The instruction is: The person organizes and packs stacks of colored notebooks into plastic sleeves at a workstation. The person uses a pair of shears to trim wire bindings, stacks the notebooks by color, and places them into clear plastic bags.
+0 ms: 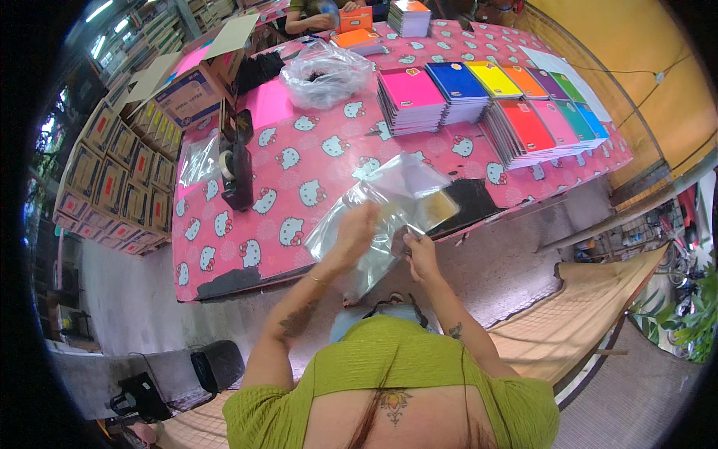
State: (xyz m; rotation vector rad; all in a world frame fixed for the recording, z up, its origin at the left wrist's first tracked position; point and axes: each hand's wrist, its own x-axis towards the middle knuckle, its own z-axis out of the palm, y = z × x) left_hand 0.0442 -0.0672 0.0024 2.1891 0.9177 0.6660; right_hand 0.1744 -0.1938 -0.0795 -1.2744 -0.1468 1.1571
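Observation:
A large clear plastic bag (pixel 370 254) is spread between my hands at the near edge of the table, creased and shiny. My right hand (pixel 422 256) pinches its lower right side. Over the bag's left part is my left hand (pixel 357 230), smeared by motion, so its fingers cannot be made out. Behind the bag stand stacks of spiral notebooks: pink (pixel 411 93), blue (pixel 456 81), yellow (pixel 493 78) and red (pixel 527 123) among them, with further colours to the right.
A black tape dispenser (pixel 236 168) stands on the pink patterned table (pixel 288 191), left of the bag. Farther back lie a bundle of clear plastic (pixel 327 72) and an open cardboard box (pixel 187 93). Stacked cartons (pixel 120 161) rise at the left. Across the table, another person's hands (pixel 321 21) are near orange notebooks.

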